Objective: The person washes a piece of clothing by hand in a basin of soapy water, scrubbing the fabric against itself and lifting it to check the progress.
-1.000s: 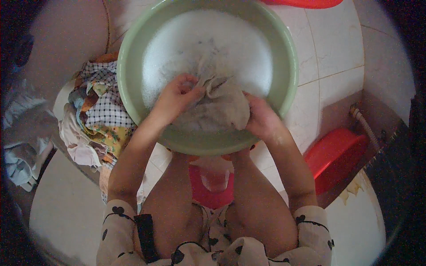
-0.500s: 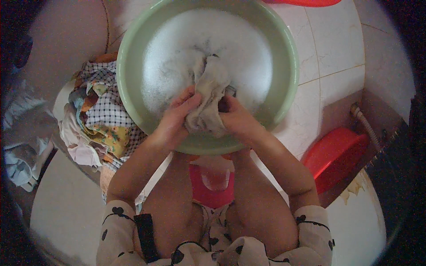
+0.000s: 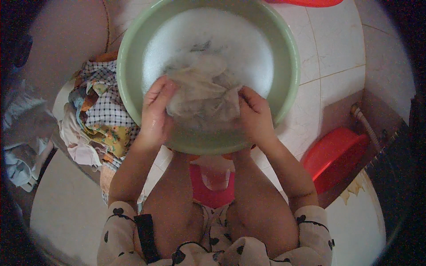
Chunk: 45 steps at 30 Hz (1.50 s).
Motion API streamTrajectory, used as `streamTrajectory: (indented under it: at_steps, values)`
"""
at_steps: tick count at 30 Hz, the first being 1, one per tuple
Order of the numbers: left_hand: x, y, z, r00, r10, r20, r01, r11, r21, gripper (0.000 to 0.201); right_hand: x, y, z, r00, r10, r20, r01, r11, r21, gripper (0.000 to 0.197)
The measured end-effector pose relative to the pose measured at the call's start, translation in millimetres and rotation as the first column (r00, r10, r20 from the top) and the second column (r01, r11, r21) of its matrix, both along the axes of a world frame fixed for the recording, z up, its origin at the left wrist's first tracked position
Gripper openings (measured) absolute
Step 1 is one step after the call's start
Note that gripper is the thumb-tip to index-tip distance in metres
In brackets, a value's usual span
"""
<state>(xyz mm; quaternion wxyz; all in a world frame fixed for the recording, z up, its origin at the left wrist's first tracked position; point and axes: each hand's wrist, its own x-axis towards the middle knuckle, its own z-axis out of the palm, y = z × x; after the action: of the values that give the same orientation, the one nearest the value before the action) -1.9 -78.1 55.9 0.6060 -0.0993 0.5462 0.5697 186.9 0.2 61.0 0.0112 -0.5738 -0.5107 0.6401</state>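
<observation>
A wet, pale beige piece of cloth [image 3: 202, 99] is stretched between my two hands over the near part of a large green basin [image 3: 290, 75]. My left hand [image 3: 157, 108] pinches its left edge, and my right hand [image 3: 256, 113] grips the right edge. The cloth's far part hangs down into white soapy water [image 3: 213, 26]. A small dark patch of fabric [image 3: 202, 46] shows through the suds beyond it. What kind of garment the cloth is, I cannot tell.
Left of the basin lies a heap of clothes [image 3: 106, 111], checked, yellow-patterned and pale. A red basin [image 3: 337, 155] leans at the right beside a hose [image 3: 366, 126]. Another red rim [image 3: 306, 2] shows at the top. A pink stool [image 3: 213, 195] is between my legs on the tiled floor.
My hands have moved apart, left and right, spreading the cloth that was bunched between them. It now lies wide and flatter across the near side of the basin.
</observation>
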Motion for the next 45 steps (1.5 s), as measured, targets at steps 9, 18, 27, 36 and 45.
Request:
streamTrajectory:
  at_steps: [9, 18, 27, 36, 45]
  values:
    - [-8, -4, 1, 0.974, 0.011, -0.226, 0.009, 0.996, 0.087, 0.019, 1, 8, -1, 0.835, -0.425, -0.349, 0.280, 0.875, -0.396, 0.026]
    - [11, 0, 14, 0.983, -0.181, 0.035, 0.177, 0.979, 0.097, 0.041, 4, -4, -10, 0.794, -0.349, -0.497, 0.014, 0.829, -0.560, 0.048]
    - [13, -4, 20, 0.955, -0.261, 0.138, 0.250, 0.964, 0.089, 0.050, 4, -6, -13, 0.889, -0.063, -0.454, -0.244, 0.773, -0.585, 0.055]
    - [-5, -3, 19, 0.991, -0.090, 0.103, 0.087, 0.996, 0.032, 0.045, 35, 2, -10, 0.928, -0.284, -0.243, 0.073, 0.777, -0.625, 0.051]
    - [-22, -2, 18, 0.997, 0.063, -0.036, -0.058, 0.992, 0.108, 0.042, 48, 29, 9, 0.678, -0.614, -0.404, 0.470, 0.784, -0.405, 0.051]
